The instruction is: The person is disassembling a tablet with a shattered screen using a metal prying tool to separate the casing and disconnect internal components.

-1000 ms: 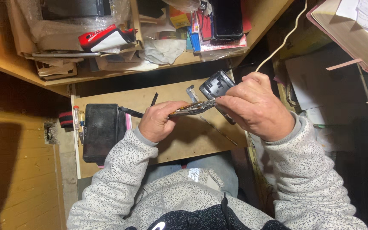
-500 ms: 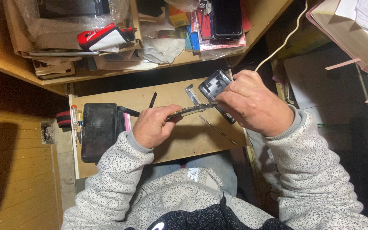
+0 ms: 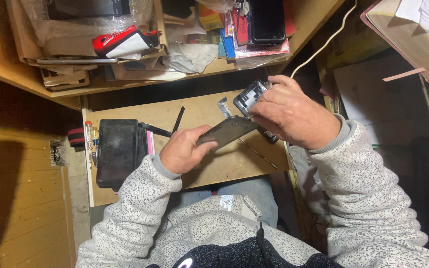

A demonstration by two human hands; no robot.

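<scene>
The left hand [image 3: 187, 151] is gripping a dark flat panel [image 3: 227, 131] above the worktop [image 3: 209, 171]. The right hand [image 3: 291, 111] is clasping a dark phone frame [image 3: 249, 95], seemingly touching the panel's upper end.

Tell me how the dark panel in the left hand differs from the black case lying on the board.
The dark panel is thin, held tilted in the air by the left hand, its far end meeting the phone frame in the right hand. The black case is thicker, larger, and lies flat and untouched on the wooden board. Both are dark and roughly rectangular.
</scene>
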